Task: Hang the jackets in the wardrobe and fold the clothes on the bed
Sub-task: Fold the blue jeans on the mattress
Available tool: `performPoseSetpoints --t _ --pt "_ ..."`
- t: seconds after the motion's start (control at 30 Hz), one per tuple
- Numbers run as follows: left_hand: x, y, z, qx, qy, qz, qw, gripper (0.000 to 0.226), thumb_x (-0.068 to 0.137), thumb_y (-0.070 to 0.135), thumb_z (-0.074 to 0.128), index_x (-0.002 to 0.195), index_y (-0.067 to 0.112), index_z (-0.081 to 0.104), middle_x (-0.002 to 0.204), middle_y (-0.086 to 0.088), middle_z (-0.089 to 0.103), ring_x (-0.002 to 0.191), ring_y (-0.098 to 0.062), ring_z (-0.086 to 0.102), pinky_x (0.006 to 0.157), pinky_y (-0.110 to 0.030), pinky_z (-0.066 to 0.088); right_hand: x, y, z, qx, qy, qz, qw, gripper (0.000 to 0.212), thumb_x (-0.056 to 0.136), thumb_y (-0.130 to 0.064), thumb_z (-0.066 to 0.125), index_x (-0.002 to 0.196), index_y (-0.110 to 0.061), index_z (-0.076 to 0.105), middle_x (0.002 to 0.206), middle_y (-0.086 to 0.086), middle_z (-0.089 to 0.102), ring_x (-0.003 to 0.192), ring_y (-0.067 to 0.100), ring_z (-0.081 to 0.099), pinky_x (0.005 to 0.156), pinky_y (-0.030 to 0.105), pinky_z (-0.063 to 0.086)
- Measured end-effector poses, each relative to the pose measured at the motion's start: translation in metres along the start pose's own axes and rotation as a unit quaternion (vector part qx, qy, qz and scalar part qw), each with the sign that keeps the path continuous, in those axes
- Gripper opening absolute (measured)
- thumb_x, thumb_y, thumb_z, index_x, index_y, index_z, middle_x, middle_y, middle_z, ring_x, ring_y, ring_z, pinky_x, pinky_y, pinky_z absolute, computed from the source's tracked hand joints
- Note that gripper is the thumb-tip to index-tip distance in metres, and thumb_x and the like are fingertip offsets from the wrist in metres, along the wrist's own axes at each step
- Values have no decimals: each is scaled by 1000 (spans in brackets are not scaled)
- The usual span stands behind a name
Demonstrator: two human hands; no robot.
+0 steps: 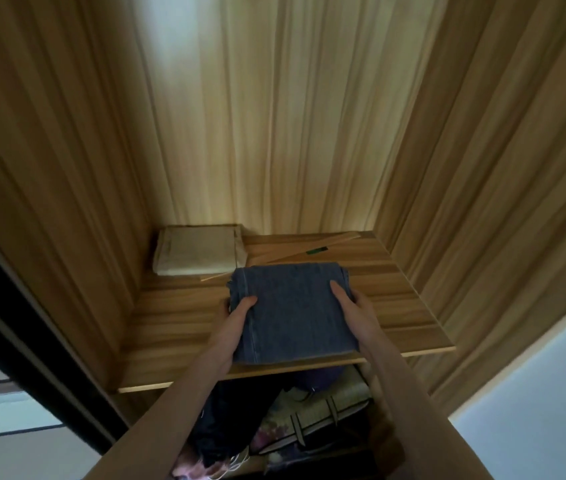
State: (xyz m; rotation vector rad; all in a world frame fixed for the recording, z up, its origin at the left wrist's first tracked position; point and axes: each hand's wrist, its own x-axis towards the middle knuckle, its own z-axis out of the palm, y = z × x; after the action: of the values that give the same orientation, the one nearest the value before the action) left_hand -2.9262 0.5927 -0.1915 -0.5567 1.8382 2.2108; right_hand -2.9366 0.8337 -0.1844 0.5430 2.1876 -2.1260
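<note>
Both the left hand [240, 315] and right hand [350, 306] are grasping a folded dark-blue denim garment [292, 313] on the wooden wardrobe shelf [406, 299], just in front of a folded cream cloth [198, 249].

We're looking straight into a wooden compartment, its back panel [274, 116] and side walls [49, 150] all streaky light-brown grain, with a soft patch of light washing down the back. A matching shelf board [395, 289] runs across below, and at the lower right we catch a pale bluish-white wall [544, 393]. Down the left edge runs a dark frame strip [15, 323], with pale surfaces beyond it.
</note>
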Motion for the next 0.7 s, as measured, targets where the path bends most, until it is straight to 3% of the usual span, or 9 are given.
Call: performPoseSetpoints --t 0.17,0.33,0.47,0.63,0.7 --pt "48 -12 2 4 -4 4 1000 57 92 50 73 141 33 48 125 -2 69 109 -25 69 94 -48 59 46 14 8 -23 -11 13 1000 49 94 -57 68 124 -17 67 119 3 73 108 23 70 97 43 58" --pt "71 -25 8 11 -12 8 1000 61 95 48 72 147 29 47 122 3 67 106 -18 67 77 -31 55 74 35 4 -49 13 23 998 48 94 -56 68 124 -19 67 121 1 70 111 22 66 103 43 53" --pt "84 -38 16 48 -14 31 998 64 98 45 69 154 29 42 134 2 62 110 -15 63 76 -24 51 85 45 -2 -77 26 17 996 44 97 -52 66 128 -21 62 121 -1 67 109 19 62 93 35 47" --pt "97 -47 27 82 12 52 995 60 100 40 67 151 21 44 140 3 58 120 -19 59 100 -34 51 99 51 -4 -162 54 -23 985 64 96 -56 64 144 -15 54 138 2 62 129 27 57 114 48 44" --pt "99 -48 28 114 38 69 990 71 90 56 69 147 17 48 138 -1 60 124 -23 60 107 -42 51 102 54 -2 -191 64 -36 979 66 97 -56 62 147 -15 50 141 5 61 132 29 56 114 48 44"
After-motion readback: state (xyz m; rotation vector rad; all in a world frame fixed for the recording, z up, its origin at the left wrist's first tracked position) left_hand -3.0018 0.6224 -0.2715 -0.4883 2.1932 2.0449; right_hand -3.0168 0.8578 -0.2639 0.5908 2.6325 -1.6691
